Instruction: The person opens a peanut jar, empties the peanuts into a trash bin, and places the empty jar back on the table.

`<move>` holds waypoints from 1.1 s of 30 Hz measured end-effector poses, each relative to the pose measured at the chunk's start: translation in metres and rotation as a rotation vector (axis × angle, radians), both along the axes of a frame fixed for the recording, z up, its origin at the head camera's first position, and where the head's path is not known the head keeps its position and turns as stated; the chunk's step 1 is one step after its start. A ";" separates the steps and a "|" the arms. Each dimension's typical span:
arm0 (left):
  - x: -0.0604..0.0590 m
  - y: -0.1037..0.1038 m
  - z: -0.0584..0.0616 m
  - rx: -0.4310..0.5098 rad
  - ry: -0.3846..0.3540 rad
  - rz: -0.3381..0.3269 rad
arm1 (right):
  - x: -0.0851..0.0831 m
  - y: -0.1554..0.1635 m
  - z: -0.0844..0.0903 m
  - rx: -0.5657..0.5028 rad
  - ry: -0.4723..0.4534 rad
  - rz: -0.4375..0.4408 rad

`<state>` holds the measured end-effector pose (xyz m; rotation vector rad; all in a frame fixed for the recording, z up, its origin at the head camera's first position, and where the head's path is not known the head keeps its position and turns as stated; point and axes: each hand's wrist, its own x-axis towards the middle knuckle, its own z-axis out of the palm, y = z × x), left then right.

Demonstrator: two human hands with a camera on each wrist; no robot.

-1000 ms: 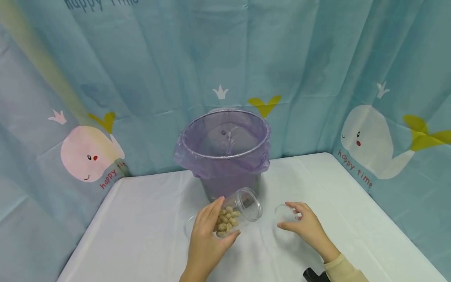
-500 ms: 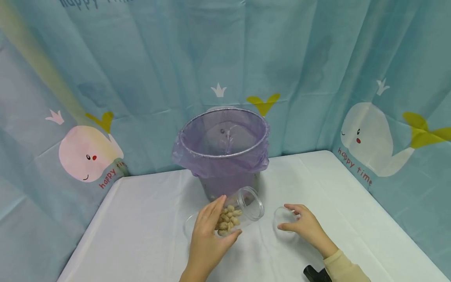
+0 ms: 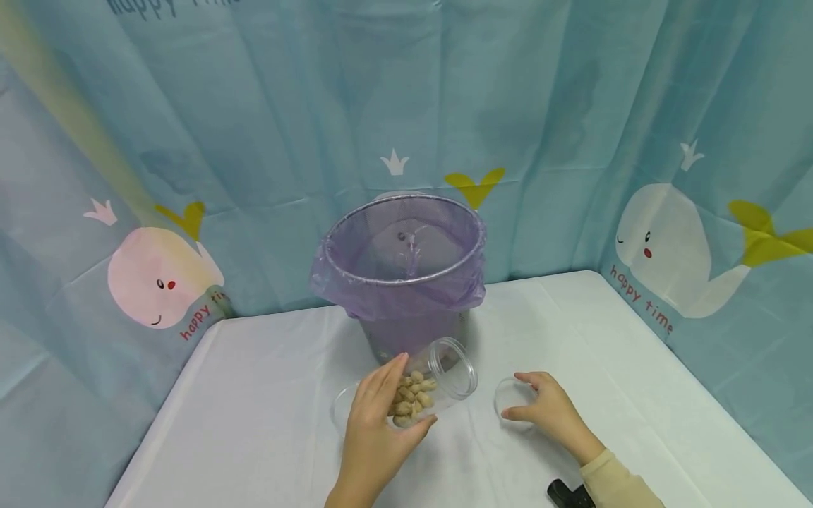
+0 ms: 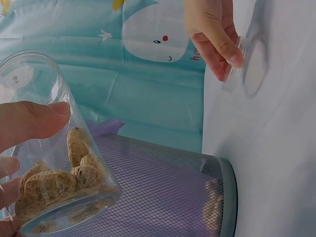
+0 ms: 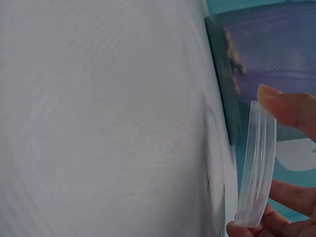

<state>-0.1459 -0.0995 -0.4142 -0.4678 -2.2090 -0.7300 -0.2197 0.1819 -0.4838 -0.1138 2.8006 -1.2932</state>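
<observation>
My left hand (image 3: 375, 430) grips a clear plastic jar (image 3: 413, 391) holding several peanuts (image 3: 409, 403); the jar is tilted, its open mouth (image 3: 452, 367) pointing up and right toward the bin. In the left wrist view the jar (image 4: 54, 148) shows the peanuts (image 4: 64, 173) piled at its bottom, my thumb (image 4: 34, 121) across its wall. My right hand (image 3: 546, 413) pinches the jar's clear round lid (image 3: 511, 397) by its rim, just above the table. In the right wrist view the lid (image 5: 256, 165) stands on edge between my fingertips (image 5: 289, 106).
A mesh waste bin (image 3: 406, 282) lined with a purple bag (image 3: 470, 293) stands behind the jar on the white-covered table (image 3: 254, 395). Blue whale-print curtains (image 3: 667, 240) close in the back and both sides. A small black object (image 3: 568, 494) lies near the front edge.
My right hand has lowered the lid slightly toward the table. The left hand and the jar have barely moved.
</observation>
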 end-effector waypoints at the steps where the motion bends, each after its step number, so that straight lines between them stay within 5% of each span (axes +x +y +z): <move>1: 0.000 0.000 0.000 0.002 -0.001 -0.001 | 0.000 0.000 0.000 0.006 0.002 0.000; 33: 0.002 0.001 -0.001 -0.002 -0.027 0.009 | 0.000 -0.003 0.003 0.107 -0.003 0.026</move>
